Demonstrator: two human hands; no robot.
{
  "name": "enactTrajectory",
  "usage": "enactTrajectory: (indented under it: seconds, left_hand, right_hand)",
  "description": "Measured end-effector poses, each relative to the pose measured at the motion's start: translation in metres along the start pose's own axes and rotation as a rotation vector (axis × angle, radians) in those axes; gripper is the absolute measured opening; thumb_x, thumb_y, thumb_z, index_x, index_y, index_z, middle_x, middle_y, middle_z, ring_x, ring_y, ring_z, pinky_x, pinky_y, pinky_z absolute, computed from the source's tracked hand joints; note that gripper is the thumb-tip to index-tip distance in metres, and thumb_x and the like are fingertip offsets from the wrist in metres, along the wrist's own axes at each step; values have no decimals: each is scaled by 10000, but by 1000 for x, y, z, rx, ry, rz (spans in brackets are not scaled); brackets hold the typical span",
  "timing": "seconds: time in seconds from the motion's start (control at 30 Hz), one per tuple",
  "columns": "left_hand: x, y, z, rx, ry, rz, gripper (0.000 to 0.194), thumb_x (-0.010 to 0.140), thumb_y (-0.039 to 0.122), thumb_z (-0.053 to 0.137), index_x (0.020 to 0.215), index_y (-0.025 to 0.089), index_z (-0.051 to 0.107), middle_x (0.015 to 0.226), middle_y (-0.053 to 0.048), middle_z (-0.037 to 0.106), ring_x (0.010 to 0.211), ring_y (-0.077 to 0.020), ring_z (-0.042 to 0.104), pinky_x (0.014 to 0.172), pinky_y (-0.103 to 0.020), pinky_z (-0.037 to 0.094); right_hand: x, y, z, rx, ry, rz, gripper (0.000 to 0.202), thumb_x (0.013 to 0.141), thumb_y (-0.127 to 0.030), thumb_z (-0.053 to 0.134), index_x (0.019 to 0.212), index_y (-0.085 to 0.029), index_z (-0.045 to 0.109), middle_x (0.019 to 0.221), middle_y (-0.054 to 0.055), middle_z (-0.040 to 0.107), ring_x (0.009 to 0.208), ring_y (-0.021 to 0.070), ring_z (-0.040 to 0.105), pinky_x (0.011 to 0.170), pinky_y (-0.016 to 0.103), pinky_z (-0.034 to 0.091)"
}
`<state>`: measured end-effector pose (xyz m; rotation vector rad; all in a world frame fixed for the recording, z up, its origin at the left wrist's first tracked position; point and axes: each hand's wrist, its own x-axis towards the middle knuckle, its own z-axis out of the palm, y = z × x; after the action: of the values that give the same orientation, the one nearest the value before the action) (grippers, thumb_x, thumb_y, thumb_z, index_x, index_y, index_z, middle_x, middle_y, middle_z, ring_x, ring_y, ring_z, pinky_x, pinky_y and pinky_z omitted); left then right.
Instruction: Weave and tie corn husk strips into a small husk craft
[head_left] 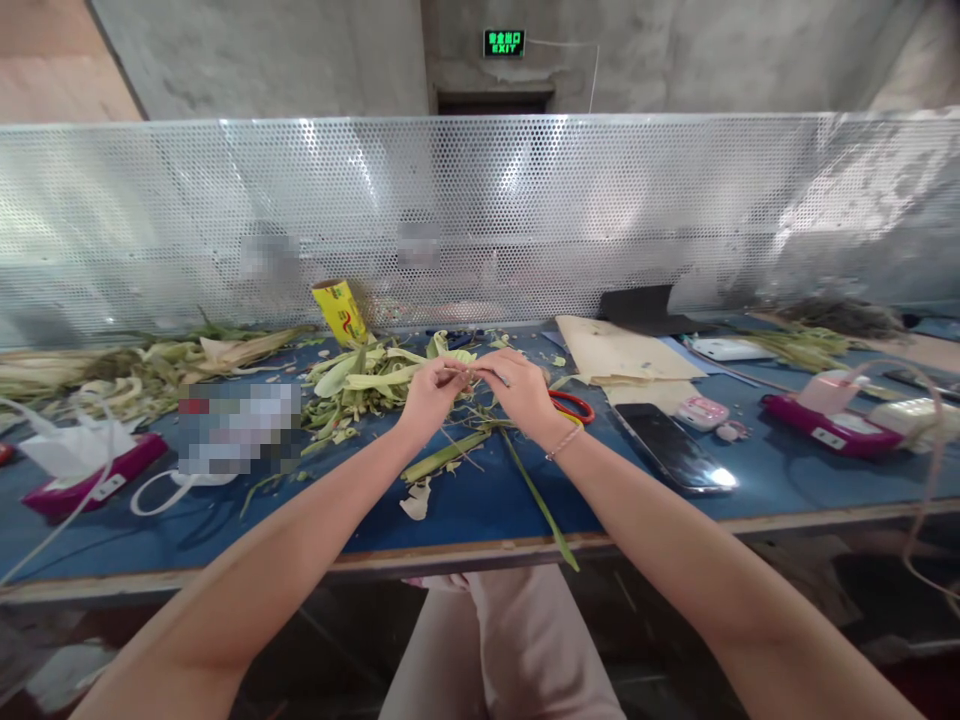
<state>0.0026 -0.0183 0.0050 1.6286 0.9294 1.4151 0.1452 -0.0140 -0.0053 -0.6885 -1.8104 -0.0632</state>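
Observation:
My left hand and my right hand meet above the middle of the blue table, fingertips pinched together. Between them runs a thin plant strand, gripped at both sides; its exact shape is too small to make out. Below the hands lie a green stalk and a long narrow leaf that reaches over the table's front edge. To the left of my left hand is a heap of pale green husk-like leaves. A red loop handle, probably of scissors, shows beside my right wrist, partly hidden.
A perforated metal screen closes off the table's back. On the right lie a phone, cardboard sheets and a magenta power strip. A yellow box leans behind the leaves; another power strip with a cable sits left.

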Motion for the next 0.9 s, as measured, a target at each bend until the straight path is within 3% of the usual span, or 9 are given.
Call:
enactTrajectory:
  seconds: [0.17, 0.37, 0.53, 0.9]
  left_hand:
    - [0, 0, 0, 22, -63, 24, 160, 600, 250, 641, 679, 148, 547, 593, -2, 615, 568, -120, 578, 636, -285, 463]
    - [3, -4, -2, 79, -94, 17, 127, 602, 222, 621, 685, 146, 564, 634, -18, 632, 605, -134, 592, 660, -296, 463]
    - [3, -3, -1, 185, -75, 43, 106, 593, 221, 622, 659, 155, 572, 650, -15, 624, 619, -133, 575, 662, -292, 450]
    - [0, -3, -6, 424, -124, 179, 113, 665, 272, 569, 708, 183, 624, 658, 4, 609, 627, -129, 515, 617, -256, 393]
  right_hand:
    - [4, 7, -2, 89, -56, -19, 167, 778, -166, 523, 800, -257, 661, 777, 3, 660, 772, 144, 582, 765, 324, 447]
    - [3, 12, -2, 171, -57, 136, 116, 733, -136, 560, 773, -206, 643, 752, 13, 643, 711, 127, 575, 683, 277, 458]
    - [1, 18, 0, 244, -45, 214, 60, 704, -200, 601, 760, -189, 619, 757, 14, 580, 671, 111, 546, 608, 250, 453]
    - [1, 12, 8, 328, -43, 397, 159, 640, -278, 638, 640, -174, 518, 672, -18, 480, 559, 83, 455, 517, 226, 404]
